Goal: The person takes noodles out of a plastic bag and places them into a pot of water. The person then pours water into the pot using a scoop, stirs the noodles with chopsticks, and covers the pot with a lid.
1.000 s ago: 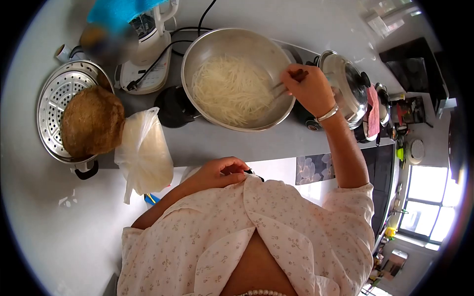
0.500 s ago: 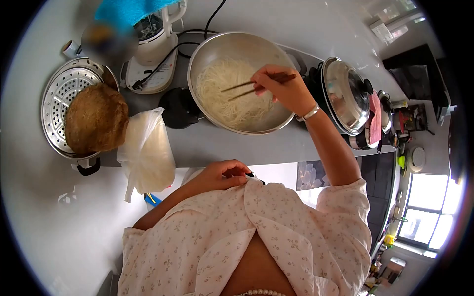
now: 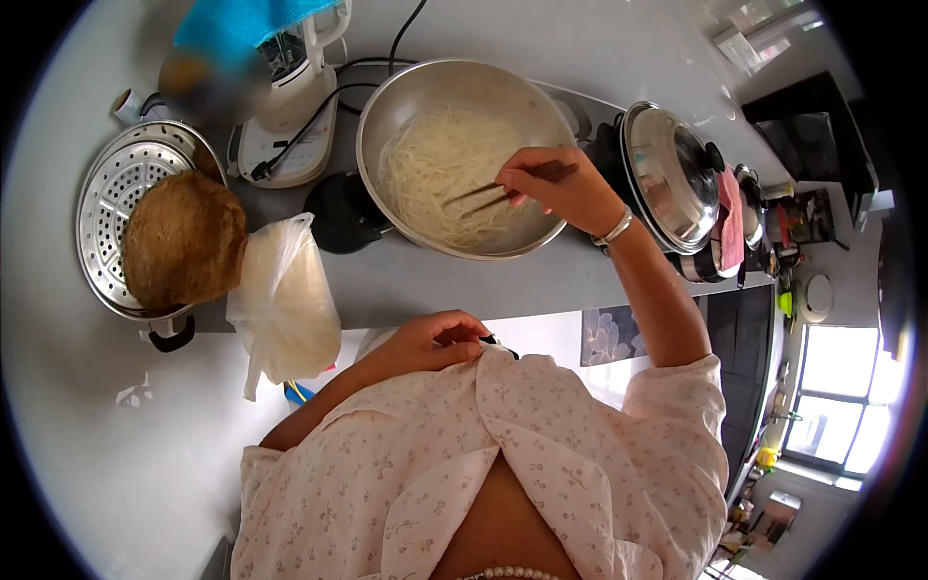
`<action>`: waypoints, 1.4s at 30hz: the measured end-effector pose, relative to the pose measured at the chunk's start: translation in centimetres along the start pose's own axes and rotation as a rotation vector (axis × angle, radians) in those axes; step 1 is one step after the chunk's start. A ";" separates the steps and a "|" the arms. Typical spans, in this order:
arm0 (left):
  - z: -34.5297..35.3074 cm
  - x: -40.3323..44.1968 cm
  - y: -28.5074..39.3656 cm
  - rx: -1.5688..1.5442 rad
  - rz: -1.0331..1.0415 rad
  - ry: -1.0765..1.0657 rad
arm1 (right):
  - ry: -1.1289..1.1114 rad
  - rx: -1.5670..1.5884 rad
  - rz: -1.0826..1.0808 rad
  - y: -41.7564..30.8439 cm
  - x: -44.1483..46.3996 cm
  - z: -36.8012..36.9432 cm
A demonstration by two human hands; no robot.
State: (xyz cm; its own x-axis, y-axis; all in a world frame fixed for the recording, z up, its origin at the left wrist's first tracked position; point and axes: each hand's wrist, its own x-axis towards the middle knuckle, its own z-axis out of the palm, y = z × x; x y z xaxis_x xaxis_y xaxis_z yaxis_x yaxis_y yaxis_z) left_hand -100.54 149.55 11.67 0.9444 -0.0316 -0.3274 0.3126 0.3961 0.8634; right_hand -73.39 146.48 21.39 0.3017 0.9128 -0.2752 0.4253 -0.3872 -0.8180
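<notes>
My right hand (image 3: 556,188) is closed around a pair of brown chopsticks (image 3: 474,196). Their tips dip among thin white noodles (image 3: 440,159), which lie loose in a large stainless steel pan (image 3: 532,87). Close to my body, at the counter's front edge, my left hand (image 3: 440,340) rests with its fingers curled. A small black object (image 3: 490,339) shows at its fingertips, too little of it visible to name. To the pan's left a tied white plastic bag (image 3: 285,300) hangs partly over the counter's edge.
A large brown round thing (image 3: 184,240) sits on a perforated steamer tray (image 3: 106,213) at the left. Behind it stand a white blender (image 3: 290,97) and its black cord (image 3: 309,126). Right of the pan is a lidded steel pot (image 3: 672,179) with a pink cloth (image 3: 730,220).
The chopsticks and right hand have shifted slightly down over the noodles, whose strands lie a little differently. The whole view has moved a touch. My left hand stays put.
</notes>
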 end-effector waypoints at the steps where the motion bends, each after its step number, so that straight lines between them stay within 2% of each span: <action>1: 0.0 0.1 0.0 0.006 0.007 -0.006 | 0.105 -0.164 -0.116 1.2 0.4 0.0; 2: 0.1 0.1 -0.1 0.012 0.014 -0.013 | 0.210 -0.328 -0.232 2.3 0.8 -0.2; 3: 0.1 0.1 -0.2 0.015 0.011 -0.016 | 0.307 -0.337 -0.301 2.5 1.2 -0.6; 6: 0.2 0.3 -0.5 0.031 0.069 0.015 | 0.410 -0.391 -0.231 1.7 0.3 -2.1; 8: 0.2 0.1 -0.6 0.013 0.053 0.030 | 0.348 -0.371 -0.234 1.6 -0.3 -1.9; 10: 0.0 0.2 -0.9 0.015 0.047 0.024 | 0.103 -0.101 -0.156 0.2 -1.1 -0.6; 12: 0.0 0.1 -0.9 0.018 0.043 0.022 | 0.040 -0.016 -0.115 0.2 -0.8 0.3; 14: -0.1 -0.2 -0.2 0.032 0.008 -0.020 | 0.207 -0.362 -0.231 1.4 0.3 0.6; 15: 0.0 -0.2 -0.4 0.034 0.009 -0.020 | 0.330 -0.432 -0.267 1.6 0.7 0.5; 18: -0.1 -0.1 -1.0 0.003 0.089 0.027 | 0.382 -0.369 -0.299 0.7 0.8 -0.9; 20: -0.1 -0.4 -1.1 -0.004 0.079 0.041 | 0.310 -0.254 -0.297 0.2 0.7 -0.4; 23: -0.2 -0.4 -1.2 -0.007 0.091 0.033 | 0.015 -0.029 -0.127 -0.9 0.9 1.8; 24: -0.3 -0.4 -1.1 -0.005 0.095 0.034 | 0.015 -0.031 -0.130 -0.3 1.5 2.4; 26: -0.4 -0.5 -0.6 0.021 0.035 -0.015 | 0.121 -0.206 -0.360 1.1 3.1 3.1; 30: -0.5 -0.8 -0.5 0.009 0.019 -0.004 | 0.446 -0.534 -0.361 0.9 3.7 1.4; 32: -0.6 -0.9 -1.0 -0.019 0.018 0.016 | 0.448 -0.452 -0.341 0.5 3.8 1.6; 34: -0.6 -0.9 -1.2 -0.022 0.022 0.011 | 0.336 -0.124 -0.441 1.2 4.6 2.3; 35: -0.6 -0.8 -1.2 -0.025 0.028 0.008 | 0.339 -0.125 -0.440 1.3 4.7 2.6; 37: -0.5 -0.7 -1.1 0.002 0.032 -0.004 | 0.352 -0.447 -0.351 0.9 4.7 3.4; 38: -0.6 -0.6 -1.0 0.027 0.038 -0.011 | 0.356 -0.448 -0.354 0.6 4.5 3.9; 40: -0.6 -0.4 -1.3 0.014 0.044 -0.016 | 0.112 -0.106 -0.206 0.1 3.8 4.8; 41: -0.6 -0.4 -1.4 -0.002 0.046 -0.021 | 0.042 0.022 -0.139 -0.5 3.4 4.9; 42: -0.7 -0.4 -1.3 -0.001 0.045 -0.024 | 0.045 0.023 -0.138 -0.8 3.2 4.5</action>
State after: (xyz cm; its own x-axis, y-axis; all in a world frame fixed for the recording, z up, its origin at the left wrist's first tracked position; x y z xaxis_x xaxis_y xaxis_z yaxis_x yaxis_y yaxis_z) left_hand -101.40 149.64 10.40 0.9595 -0.0355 -0.2794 0.2700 0.3983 0.8766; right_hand -76.63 150.34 18.86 0.2802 0.9501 -0.1371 0.4457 -0.2553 -0.8580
